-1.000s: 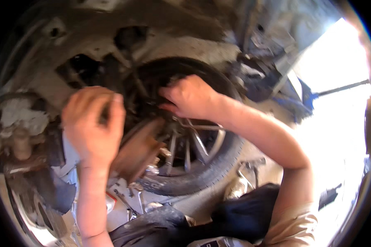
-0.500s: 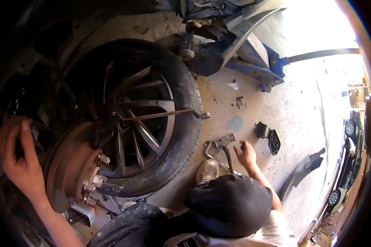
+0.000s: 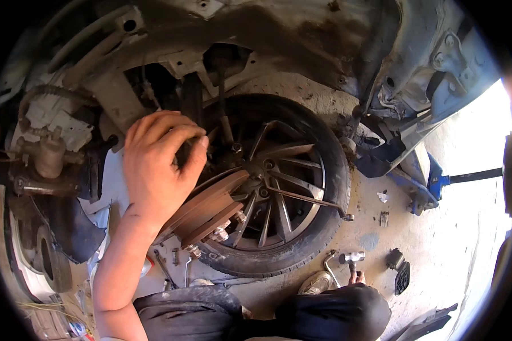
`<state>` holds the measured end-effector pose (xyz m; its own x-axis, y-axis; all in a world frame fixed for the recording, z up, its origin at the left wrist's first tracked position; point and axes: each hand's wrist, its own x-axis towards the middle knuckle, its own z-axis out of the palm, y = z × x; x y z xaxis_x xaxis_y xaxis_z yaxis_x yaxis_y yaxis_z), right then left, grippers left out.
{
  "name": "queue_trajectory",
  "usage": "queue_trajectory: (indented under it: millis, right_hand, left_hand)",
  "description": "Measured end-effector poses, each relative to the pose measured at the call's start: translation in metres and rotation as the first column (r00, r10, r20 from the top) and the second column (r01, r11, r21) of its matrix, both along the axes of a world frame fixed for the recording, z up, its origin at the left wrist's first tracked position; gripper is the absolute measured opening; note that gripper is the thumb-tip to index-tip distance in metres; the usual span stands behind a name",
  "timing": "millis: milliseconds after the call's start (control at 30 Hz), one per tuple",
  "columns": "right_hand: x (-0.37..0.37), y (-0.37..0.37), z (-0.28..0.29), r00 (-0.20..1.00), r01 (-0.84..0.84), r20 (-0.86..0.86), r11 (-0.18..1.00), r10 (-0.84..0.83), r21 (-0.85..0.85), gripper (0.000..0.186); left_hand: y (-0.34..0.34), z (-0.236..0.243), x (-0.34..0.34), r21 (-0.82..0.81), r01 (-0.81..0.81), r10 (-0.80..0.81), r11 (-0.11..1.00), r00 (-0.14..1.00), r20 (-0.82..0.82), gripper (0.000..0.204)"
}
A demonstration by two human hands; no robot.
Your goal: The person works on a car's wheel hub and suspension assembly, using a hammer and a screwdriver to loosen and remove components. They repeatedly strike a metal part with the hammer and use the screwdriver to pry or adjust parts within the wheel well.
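My left hand (image 3: 159, 165) is raised in the wheel arch, its fingers curled around a dark suspension part (image 3: 190, 113) just above the rusty brake disc (image 3: 207, 207). Wheel studs (image 3: 233, 219) stick out of the disc's hub. Behind the disc a tyre with a grey alloy rim (image 3: 287, 187) lies under the car, and a thin wheel wrench (image 3: 318, 202) rests across its spokes. Only the fingertips of my right hand (image 3: 356, 278) show past my knee (image 3: 335, 312), at the handle of a small hammer (image 3: 351, 258) on the concrete; its grip is hidden.
A bent metal tool (image 3: 329, 264) and my shoe (image 3: 316, 282) lie beside the hammer. Two black parts (image 3: 398, 268) sit on the floor to the right. A blue jack (image 3: 433, 177) stands under the car's body edge. Small tools (image 3: 170, 267) lie below the disc.
My view has swung back up to the wheel arch. My left hand moved from the disc's left edge up to the suspension part. My right hand stays low by the hammer.
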<state>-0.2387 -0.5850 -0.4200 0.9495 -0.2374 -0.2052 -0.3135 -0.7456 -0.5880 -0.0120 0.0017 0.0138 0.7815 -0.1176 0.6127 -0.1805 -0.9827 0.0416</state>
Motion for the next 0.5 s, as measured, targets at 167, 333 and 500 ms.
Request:
queue_trajectory:
  millis: [167, 333, 500]
  right_hand:
    - [0.028, 0.009, 0.121, 0.971, 0.016, -0.231, 0.955, 0.055, 0.297, 0.026]
    - [0.134, 0.099, 0.250, 0.911, -0.322, -0.078, 0.815, 0.406, 0.482, 0.026]
    - [0.247, 0.246, 0.371, 0.833, -0.493, 0.111, 0.635, 0.542, 0.595, 0.046]
  left_hand:
    - [-0.004, 0.000, -0.034, -0.118, 0.038, -0.055, 0.992, 0.988, -0.145, 0.030]
    - [-0.002, 0.000, -0.061, 0.000, -0.010, 0.010, 1.000, 0.984, -0.177, 0.057]
    - [0.007, -0.020, -0.077, 0.064, -0.083, 0.094, 0.995, 0.976, -0.197, 0.068]
